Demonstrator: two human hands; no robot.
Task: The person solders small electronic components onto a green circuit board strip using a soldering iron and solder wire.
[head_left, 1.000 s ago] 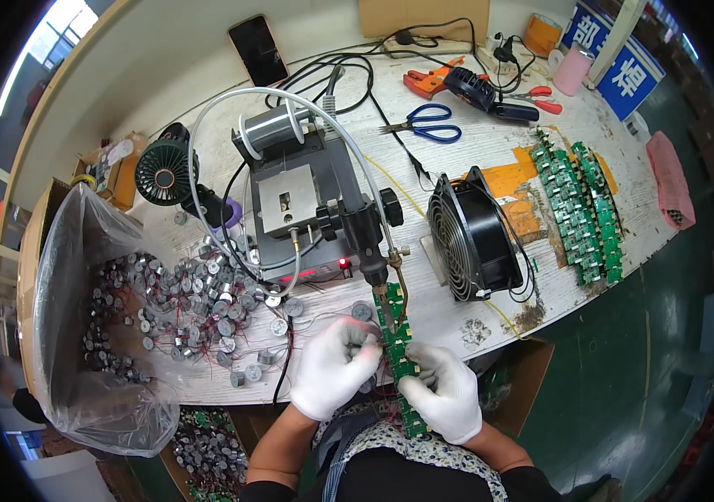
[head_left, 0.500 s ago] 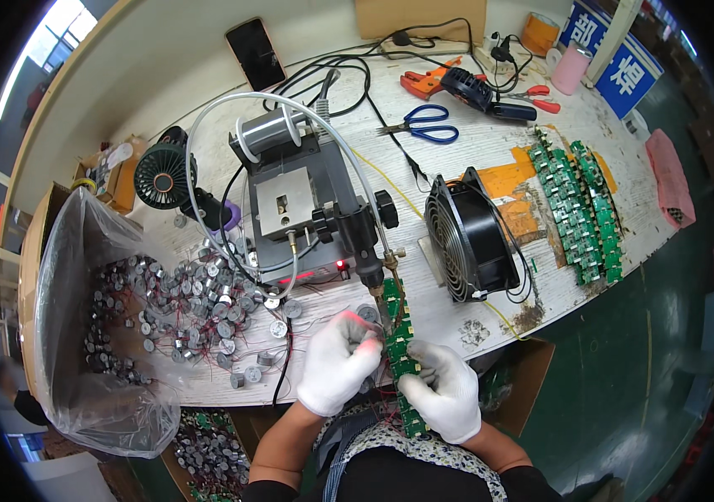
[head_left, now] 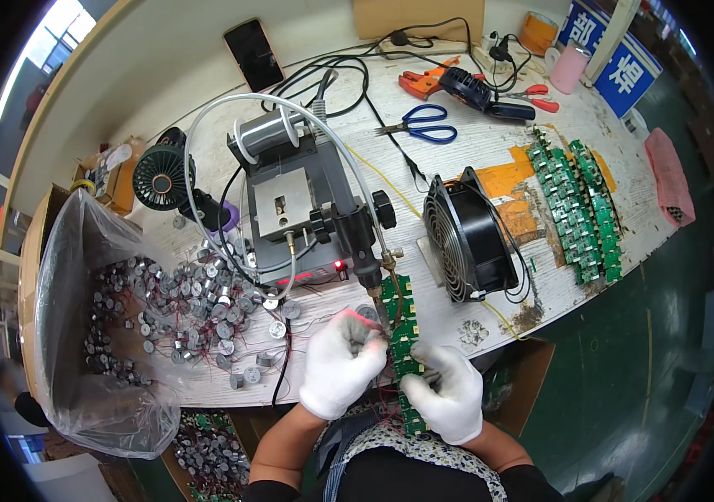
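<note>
A long green circuit board strip runs from under the soldering head toward my body, past the table's front edge. My right hand, in a white glove, grips the strip by its right side with thumb and fingers. Close to the iron's tip, my gloved left hand is closed in a pinch at the strip's left edge. What its fingertips hold is too small to make out; thin red wires show between the hands. A round silver motor lies just beyond the left fingers.
Many small motors with red wires spill from a plastic-lined box at left. The soldering machine carries a solder spool. A black box fan stands right of the strip, with finished-looking board strips beyond. Blue-handled scissors lie behind.
My left hand has shifted slightly right, closer to the strip, and the red glow on its fingertips has shrunk. My right hand keeps its grip, barely moved.
</note>
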